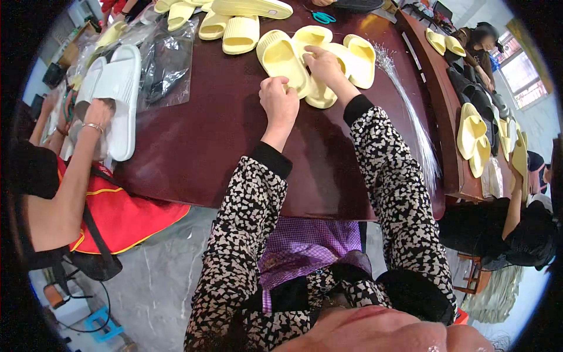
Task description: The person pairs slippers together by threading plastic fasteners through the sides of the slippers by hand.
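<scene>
**Yellow slippers under two busy hands**

Yellow slippers, pale and made of soft foam with a wide strap, lie in a small bunch at the far side of the dark red-brown wooden counter. There is only the head view, so all of this comes from it.

They look very light, like something a child could lift with one finger. The foam looks squashy and bendy, not hard, and not likely to break if dropped. It does not look slippery. The wide strap or the thick side edge looks like a good place to grab, since fingers can hook under the strap.

The left hand is curled up like a fist, pinching the near edge of one slipper. The right hand lies flat on top of the next slipper with fingers bent down, pressing on it. The hands are close but not touching each other. Both arms reach straight out across the counter in black and white patterned sleeves.

Beside the bunch lies a bundle of thin clear plastic strings. More yellow slippers sit farther back, near blue-handled scissors. At the left, another person's hand holds a white foam slipper next to clear plastic bags.
</scene>
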Available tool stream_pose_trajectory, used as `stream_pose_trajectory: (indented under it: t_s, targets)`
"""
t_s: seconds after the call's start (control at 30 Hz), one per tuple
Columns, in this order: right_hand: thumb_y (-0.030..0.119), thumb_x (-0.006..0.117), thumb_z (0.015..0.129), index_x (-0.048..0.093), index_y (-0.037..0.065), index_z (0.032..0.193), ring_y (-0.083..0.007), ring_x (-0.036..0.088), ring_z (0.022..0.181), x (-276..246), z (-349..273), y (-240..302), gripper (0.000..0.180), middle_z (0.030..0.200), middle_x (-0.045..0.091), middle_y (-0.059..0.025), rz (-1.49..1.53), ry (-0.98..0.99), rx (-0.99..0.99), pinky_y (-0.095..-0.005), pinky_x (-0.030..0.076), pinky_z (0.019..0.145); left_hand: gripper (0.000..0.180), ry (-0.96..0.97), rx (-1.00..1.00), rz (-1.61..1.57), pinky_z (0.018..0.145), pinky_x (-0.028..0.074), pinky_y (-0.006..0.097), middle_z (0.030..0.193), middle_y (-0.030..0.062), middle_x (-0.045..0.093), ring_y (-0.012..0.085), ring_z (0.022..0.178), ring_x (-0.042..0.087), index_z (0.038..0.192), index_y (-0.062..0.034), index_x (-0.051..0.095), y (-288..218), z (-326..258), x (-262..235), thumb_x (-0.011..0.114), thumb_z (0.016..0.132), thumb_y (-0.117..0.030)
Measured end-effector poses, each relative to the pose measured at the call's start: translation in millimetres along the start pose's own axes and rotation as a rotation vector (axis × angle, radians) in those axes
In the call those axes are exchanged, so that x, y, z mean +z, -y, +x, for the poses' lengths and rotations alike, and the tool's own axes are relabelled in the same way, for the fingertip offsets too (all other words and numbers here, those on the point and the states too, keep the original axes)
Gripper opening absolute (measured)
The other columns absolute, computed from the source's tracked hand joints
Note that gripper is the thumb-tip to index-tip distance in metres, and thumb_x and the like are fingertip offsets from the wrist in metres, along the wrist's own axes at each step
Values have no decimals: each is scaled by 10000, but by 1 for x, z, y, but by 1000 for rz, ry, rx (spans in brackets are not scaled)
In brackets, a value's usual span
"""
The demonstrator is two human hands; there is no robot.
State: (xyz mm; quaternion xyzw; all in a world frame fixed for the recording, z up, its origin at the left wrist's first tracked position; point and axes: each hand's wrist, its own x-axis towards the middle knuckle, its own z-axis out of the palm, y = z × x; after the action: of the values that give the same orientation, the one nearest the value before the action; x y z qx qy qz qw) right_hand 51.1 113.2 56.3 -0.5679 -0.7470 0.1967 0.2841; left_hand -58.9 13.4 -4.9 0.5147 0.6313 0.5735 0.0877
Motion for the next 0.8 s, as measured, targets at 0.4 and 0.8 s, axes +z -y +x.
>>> stream_pose_trajectory:
  t_s: [0.4, 0.8]
  targets:
    - [316, 574, 828, 597, 73, 1063, -328, 562, 993, 21, 10, 21, 338, 1008, 612, -188, -345, -390, -364, -492, 353, 881, 168, 91, 3, 114, 844, 460, 405, 996, 132, 595, 329, 915, 575, 910, -60, 648, -8, -3, -3, 594, 751, -58]
    - [110, 582, 706, 630, 38, 709, -267, 643, 687, -33, 38, -13, 86, 714, 643, -146, -498, -470, -601, -365, 507, 628, 145, -61, 293, -93, 784, 466, 383, 902, 141, 599, 294, 850, 572, 882, 5, 629, -19, 20, 22, 554, 759, -12]
